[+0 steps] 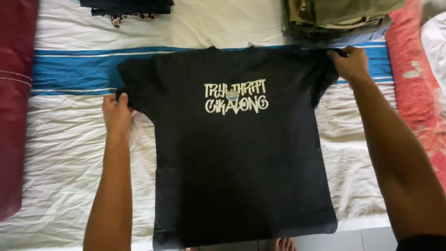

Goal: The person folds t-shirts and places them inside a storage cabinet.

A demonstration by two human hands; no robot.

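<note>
A black T-shirt [232, 162] with pale lettering across its chest lies spread flat on a white bedsheet with blue stripes [69, 69], collar away from me. My left hand [117, 114] pinches the end of the left sleeve. My right hand [350, 62] grips the end of the right sleeve near the shoulder. Both arms reach out along the shirt's sides.
A stack of folded olive and grey clothes [334, 18] sits at the far right. Dark folded clothing [127, 7] lies at the far left. A red cloth [14, 107] borders the left side, a red patterned one [418, 83] the right. Toes [283, 244] show at the bottom edge.
</note>
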